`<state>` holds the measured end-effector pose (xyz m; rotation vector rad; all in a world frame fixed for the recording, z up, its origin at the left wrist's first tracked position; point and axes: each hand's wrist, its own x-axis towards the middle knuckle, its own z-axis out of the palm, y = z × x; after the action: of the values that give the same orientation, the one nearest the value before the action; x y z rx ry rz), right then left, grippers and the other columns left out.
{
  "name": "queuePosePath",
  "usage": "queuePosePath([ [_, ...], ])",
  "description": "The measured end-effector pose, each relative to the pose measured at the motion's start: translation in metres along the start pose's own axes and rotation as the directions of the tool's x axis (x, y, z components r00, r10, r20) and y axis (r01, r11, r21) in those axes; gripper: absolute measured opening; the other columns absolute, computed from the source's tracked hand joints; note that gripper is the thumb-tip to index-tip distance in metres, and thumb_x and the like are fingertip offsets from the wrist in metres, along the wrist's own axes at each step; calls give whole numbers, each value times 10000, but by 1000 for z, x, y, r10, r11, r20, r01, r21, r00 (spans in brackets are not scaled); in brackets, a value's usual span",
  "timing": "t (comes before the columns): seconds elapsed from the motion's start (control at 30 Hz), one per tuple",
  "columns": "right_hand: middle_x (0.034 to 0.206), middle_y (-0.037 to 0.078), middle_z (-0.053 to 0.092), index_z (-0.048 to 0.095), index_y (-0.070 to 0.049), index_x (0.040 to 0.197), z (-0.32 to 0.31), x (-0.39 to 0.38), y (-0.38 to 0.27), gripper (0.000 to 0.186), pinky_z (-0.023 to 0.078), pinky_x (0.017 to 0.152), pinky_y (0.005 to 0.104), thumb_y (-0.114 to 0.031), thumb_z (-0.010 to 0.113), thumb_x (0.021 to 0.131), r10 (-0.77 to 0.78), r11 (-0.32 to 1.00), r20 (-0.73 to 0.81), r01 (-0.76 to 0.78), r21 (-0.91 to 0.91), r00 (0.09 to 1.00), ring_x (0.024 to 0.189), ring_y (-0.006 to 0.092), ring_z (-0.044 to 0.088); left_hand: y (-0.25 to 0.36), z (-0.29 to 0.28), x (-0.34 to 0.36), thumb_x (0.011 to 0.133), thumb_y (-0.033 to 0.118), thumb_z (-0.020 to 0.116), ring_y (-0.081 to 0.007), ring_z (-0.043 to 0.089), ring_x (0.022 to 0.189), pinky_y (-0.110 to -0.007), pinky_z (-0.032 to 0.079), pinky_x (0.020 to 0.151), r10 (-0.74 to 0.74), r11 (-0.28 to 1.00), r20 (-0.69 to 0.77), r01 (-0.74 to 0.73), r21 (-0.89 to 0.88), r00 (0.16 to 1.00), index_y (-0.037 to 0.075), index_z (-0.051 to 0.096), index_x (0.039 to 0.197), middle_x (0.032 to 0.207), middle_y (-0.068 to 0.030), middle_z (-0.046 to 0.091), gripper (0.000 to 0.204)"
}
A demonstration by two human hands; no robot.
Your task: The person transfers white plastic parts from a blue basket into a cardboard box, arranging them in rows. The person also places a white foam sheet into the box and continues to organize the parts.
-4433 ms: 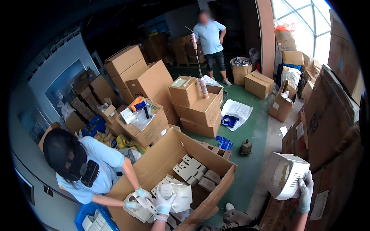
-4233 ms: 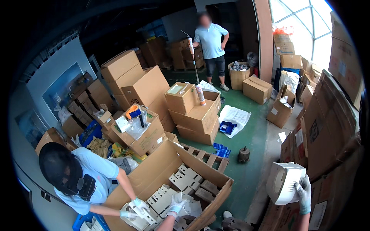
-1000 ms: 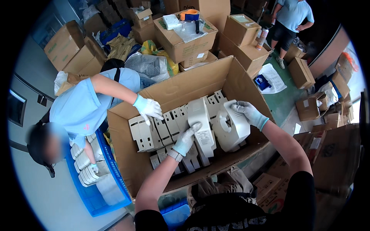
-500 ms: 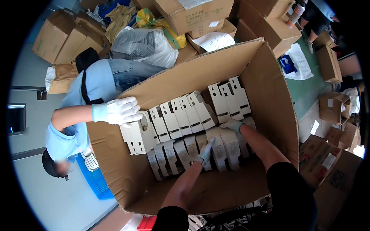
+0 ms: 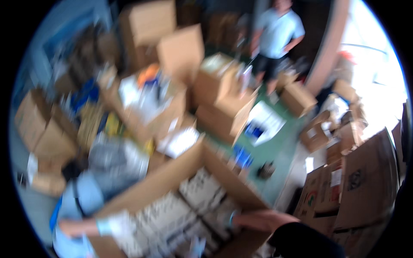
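Two hands are down in the big open carton point(image 5: 163, 182), lower centre of frame. Half a sec ago the view looked straight into it; now the head has swung up and the whole pic is motion-smeared.

The right hand point(image 5: 230, 217) comes in from lower right, forearm bare, w/ a teal glove cuff at the wrist. It sits low against the carton's right wall, on or just over the white moulded inserts point(image 5: 172, 215). Fingers are too blurred to call as spread or pinching. The left hand point(image 5: 197, 248) is only a pale glove smudge at the bottom edge, grip unreadable too.

The inserts lie in rows inside the carton. The piece being pressed in a moment back can't be picked out from the rest, so it's probably seated, but that's a guess.

A co-worker's gloved hand point(image 5: 115, 224) reaches over the left wall, blue sleeve behind it, so that side is crowded.

Room-wise, the carton's right wall hems in the right wrist and stacked cartons point(image 5: 352, 185) stand close at far right. A green floor strip point(image 5: 275, 146) runs open toward the standing person point(image 5: 277, 32), upper right. Smaller boxes point(image 5: 223, 99) crowd upper centre.
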<state>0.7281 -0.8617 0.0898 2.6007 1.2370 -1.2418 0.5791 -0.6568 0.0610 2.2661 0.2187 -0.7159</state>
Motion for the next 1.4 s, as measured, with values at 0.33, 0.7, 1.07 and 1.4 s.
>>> queuePosePath([
  [0.33,1396,127,168,261,-175,1327,-101,-155,-108,700,268,977,531,-479,576,781,-93,903,-145,145,405,985,1256,322,213,-50,-109,-123,891,272,551,-285,443,1186,-366,382,951,203,907,-106,-228,-354,973,50,386,1298,1274,-149,467,492],
  [0.7,1087,123,586,514,-123,1178,-117,-170,-273,420,461,815,396,-399,503,860,-455,845,-408,528,82,791,976,317,557,2,-154,-372,853,132,581,-251,621,892,-334,501,768,-97,917,-865,-293,-270,492,-17,561,1072,973,-163,614,265],
  [1.07,1126,120,566,575,-81,1097,-161,-157,-493,298,441,872,383,-206,567,826,-774,608,-224,794,-3,592,1023,294,545,-165,-96,-542,839,146,612,-228,588,985,-314,485,824,-733,655,-680,-253,-713,17,7,433,1229,1103,-163,571,451],
  [1.4,1235,160,501,486,-65,1221,-50,223,-859,523,377,959,373,-340,618,796,-746,599,-151,752,274,649,1158,308,465,-618,-271,-524,677,242,771,-332,424,1197,-393,411,933,-892,425,-450,-268,-864,35,41,208,1383,1308,-253,396,925],
])
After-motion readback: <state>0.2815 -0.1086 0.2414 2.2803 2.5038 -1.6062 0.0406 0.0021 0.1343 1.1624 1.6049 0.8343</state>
